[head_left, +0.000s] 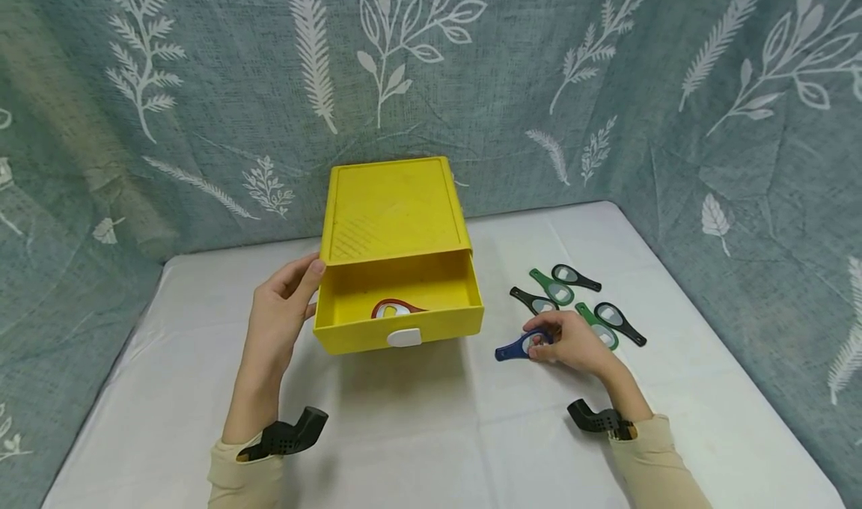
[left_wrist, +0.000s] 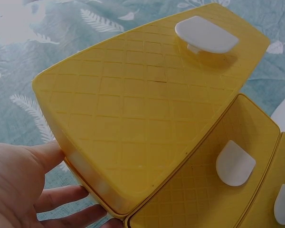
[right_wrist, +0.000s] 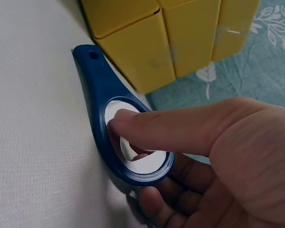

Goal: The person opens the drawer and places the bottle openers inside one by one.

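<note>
A yellow drawer unit (head_left: 397,209) stands with its top drawer (head_left: 438,320) pulled out; a red-rimmed bottle opener (head_left: 399,308) lies inside, partly hidden by the drawer front. My left hand (head_left: 283,307) rests at the unit's left front corner. In the left wrist view, its fingers (left_wrist: 61,197) extend fairly straight against the yellow side. My right hand (head_left: 572,340) holds a blue bottle opener (head_left: 515,349) by its round end, thumb on the metal insert (right_wrist: 147,165). The opener's handle points left, close over the white cloth.
Several black and green bottle openers, among them a black one (head_left: 621,323) and a green one (head_left: 552,287), lie right of the drawer unit. White knobs (left_wrist: 235,164) stick out from the drawer fronts. A patterned curtain (head_left: 471,82) hangs behind the white-covered table (head_left: 404,449).
</note>
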`<act>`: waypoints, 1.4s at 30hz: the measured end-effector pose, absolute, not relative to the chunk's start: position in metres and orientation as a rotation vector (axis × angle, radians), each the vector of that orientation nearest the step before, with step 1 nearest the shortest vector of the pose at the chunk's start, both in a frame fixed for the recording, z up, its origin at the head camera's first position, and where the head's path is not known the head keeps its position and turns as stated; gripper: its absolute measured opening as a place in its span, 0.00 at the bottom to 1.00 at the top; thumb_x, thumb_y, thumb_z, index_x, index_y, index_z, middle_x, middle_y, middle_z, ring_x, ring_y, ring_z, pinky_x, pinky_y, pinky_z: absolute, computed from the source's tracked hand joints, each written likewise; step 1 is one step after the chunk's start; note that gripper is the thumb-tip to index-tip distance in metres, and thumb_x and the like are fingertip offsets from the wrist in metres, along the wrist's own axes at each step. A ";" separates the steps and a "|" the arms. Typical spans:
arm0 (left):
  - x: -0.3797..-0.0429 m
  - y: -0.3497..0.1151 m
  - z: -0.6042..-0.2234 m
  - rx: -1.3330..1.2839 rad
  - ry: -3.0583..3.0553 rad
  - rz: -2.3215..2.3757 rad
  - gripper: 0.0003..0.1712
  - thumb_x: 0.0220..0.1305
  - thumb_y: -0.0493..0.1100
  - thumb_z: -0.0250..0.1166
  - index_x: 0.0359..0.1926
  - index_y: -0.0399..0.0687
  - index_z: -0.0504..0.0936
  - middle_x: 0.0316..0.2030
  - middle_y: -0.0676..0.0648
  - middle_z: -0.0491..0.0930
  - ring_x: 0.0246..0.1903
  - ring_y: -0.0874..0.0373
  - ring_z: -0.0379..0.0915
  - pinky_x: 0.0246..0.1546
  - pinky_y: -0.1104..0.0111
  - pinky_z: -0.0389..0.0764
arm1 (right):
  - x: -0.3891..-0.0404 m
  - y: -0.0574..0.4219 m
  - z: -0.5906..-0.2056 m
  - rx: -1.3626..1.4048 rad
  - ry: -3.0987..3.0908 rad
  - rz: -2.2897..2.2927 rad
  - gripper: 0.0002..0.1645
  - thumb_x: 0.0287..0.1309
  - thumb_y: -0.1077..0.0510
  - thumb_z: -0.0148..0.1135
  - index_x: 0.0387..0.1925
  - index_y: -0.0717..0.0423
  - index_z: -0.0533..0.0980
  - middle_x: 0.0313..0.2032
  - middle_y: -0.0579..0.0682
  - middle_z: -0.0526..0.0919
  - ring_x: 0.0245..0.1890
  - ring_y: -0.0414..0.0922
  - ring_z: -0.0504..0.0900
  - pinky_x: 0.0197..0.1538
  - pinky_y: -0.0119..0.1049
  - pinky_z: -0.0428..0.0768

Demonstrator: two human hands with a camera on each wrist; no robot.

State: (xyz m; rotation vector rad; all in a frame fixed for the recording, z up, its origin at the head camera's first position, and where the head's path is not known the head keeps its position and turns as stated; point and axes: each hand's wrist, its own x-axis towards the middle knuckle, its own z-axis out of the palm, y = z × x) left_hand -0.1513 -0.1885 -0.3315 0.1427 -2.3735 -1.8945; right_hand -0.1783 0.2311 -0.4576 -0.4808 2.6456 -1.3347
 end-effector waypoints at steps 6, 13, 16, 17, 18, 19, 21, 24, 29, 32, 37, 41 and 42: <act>-0.150 -0.190 -0.331 0.146 -2.376 -1.891 0.38 0.67 0.64 0.59 0.70 0.49 0.70 0.64 0.45 0.71 0.62 0.51 0.66 0.55 0.56 0.76 | -0.178 0.230 -0.456 -0.522 2.622 -1.370 0.11 0.54 0.64 0.73 0.41 0.60 0.84 0.32 0.46 0.83 0.30 0.45 0.79 0.32 0.34 0.79; -0.150 -0.191 -0.332 0.148 -2.363 -1.889 0.38 0.67 0.64 0.59 0.70 0.48 0.70 0.63 0.45 0.71 0.62 0.51 0.66 0.54 0.59 0.77 | -0.178 0.228 -0.451 -0.525 2.613 -1.435 0.09 0.55 0.66 0.71 0.39 0.60 0.84 0.31 0.46 0.83 0.30 0.45 0.80 0.32 0.34 0.80; -0.150 -0.191 -0.333 0.146 -2.358 -1.885 0.37 0.67 0.63 0.59 0.70 0.47 0.70 0.63 0.45 0.71 0.61 0.51 0.67 0.52 0.62 0.78 | -0.177 0.228 -0.451 -0.502 2.605 -1.475 0.08 0.55 0.66 0.70 0.39 0.59 0.84 0.33 0.48 0.84 0.31 0.46 0.80 0.32 0.34 0.80; -0.150 -0.191 -0.333 0.145 -2.356 -1.885 0.37 0.67 0.63 0.59 0.69 0.47 0.70 0.63 0.45 0.71 0.61 0.51 0.67 0.51 0.63 0.78 | -0.177 0.227 -0.451 -0.491 2.601 -1.492 0.08 0.56 0.66 0.70 0.39 0.59 0.84 0.33 0.48 0.84 0.31 0.46 0.80 0.31 0.34 0.80; -0.150 -0.192 -0.333 0.143 -2.354 -1.889 0.37 0.67 0.63 0.59 0.69 0.48 0.71 0.63 0.45 0.71 0.61 0.51 0.67 0.50 0.64 0.79 | -0.177 0.227 -0.451 -0.477 2.593 -1.513 0.08 0.56 0.66 0.70 0.39 0.59 0.84 0.34 0.49 0.84 0.31 0.46 0.80 0.31 0.34 0.81; -0.150 -0.192 -0.334 0.141 -2.352 -1.893 0.37 0.67 0.63 0.59 0.69 0.48 0.71 0.63 0.45 0.71 0.61 0.51 0.67 0.50 0.66 0.79 | -0.177 0.227 -0.451 -0.461 2.586 -1.533 0.08 0.56 0.66 0.70 0.39 0.60 0.84 0.34 0.50 0.84 0.32 0.46 0.80 0.31 0.34 0.81; -0.151 -0.192 -0.335 0.133 -2.344 -1.905 0.37 0.67 0.63 0.59 0.69 0.48 0.71 0.62 0.45 0.72 0.61 0.51 0.67 0.48 0.69 0.79 | -0.176 0.227 -0.450 -0.422 2.578 -1.564 0.08 0.57 0.65 0.70 0.40 0.59 0.84 0.35 0.50 0.84 0.31 0.46 0.80 0.30 0.33 0.80; -0.151 -0.190 -0.336 0.121 -2.337 -1.925 0.36 0.68 0.62 0.60 0.69 0.48 0.71 0.62 0.44 0.72 0.60 0.51 0.67 0.46 0.72 0.80 | -0.173 0.226 -0.445 -0.373 2.578 -1.607 0.09 0.57 0.64 0.70 0.41 0.59 0.84 0.35 0.51 0.84 0.31 0.46 0.79 0.29 0.33 0.78; -0.152 -0.188 -0.334 0.111 -2.346 -1.909 0.37 0.67 0.62 0.60 0.69 0.47 0.71 0.62 0.44 0.72 0.61 0.51 0.67 0.47 0.70 0.80 | -0.169 0.222 -0.429 -0.311 2.595 -1.674 0.10 0.57 0.63 0.71 0.42 0.60 0.84 0.36 0.51 0.84 0.32 0.46 0.77 0.30 0.33 0.74; -0.151 -0.188 -0.333 0.115 -2.349 -1.901 0.37 0.67 0.63 0.59 0.69 0.47 0.71 0.63 0.45 0.71 0.62 0.51 0.67 0.50 0.67 0.79 | -0.168 0.220 -0.416 -0.277 2.562 -1.740 0.10 0.57 0.63 0.71 0.42 0.61 0.84 0.36 0.53 0.83 0.33 0.46 0.77 0.32 0.35 0.76; -0.150 -0.188 -0.332 0.125 -2.349 -1.900 0.37 0.68 0.63 0.59 0.69 0.47 0.71 0.63 0.45 0.72 0.62 0.51 0.67 0.51 0.64 0.79 | -0.168 0.219 -0.392 -0.289 2.493 -1.838 0.13 0.59 0.62 0.70 0.44 0.65 0.82 0.39 0.57 0.83 0.35 0.47 0.80 0.38 0.36 0.80; -0.151 -0.189 -0.332 0.129 -2.351 -1.901 0.37 0.67 0.63 0.59 0.69 0.48 0.71 0.63 0.45 0.72 0.62 0.51 0.67 0.51 0.64 0.79 | -0.168 0.218 -0.371 -0.305 2.493 -1.882 0.14 0.60 0.61 0.69 0.45 0.66 0.82 0.39 0.57 0.84 0.35 0.47 0.81 0.41 0.36 0.81; -0.151 -0.189 -0.332 0.129 -2.350 -1.904 0.37 0.67 0.63 0.59 0.69 0.48 0.71 0.63 0.45 0.71 0.61 0.51 0.67 0.51 0.64 0.79 | -0.168 0.217 -0.365 -0.313 2.493 -1.901 0.14 0.61 0.61 0.69 0.45 0.67 0.81 0.39 0.57 0.84 0.35 0.48 0.81 0.42 0.37 0.81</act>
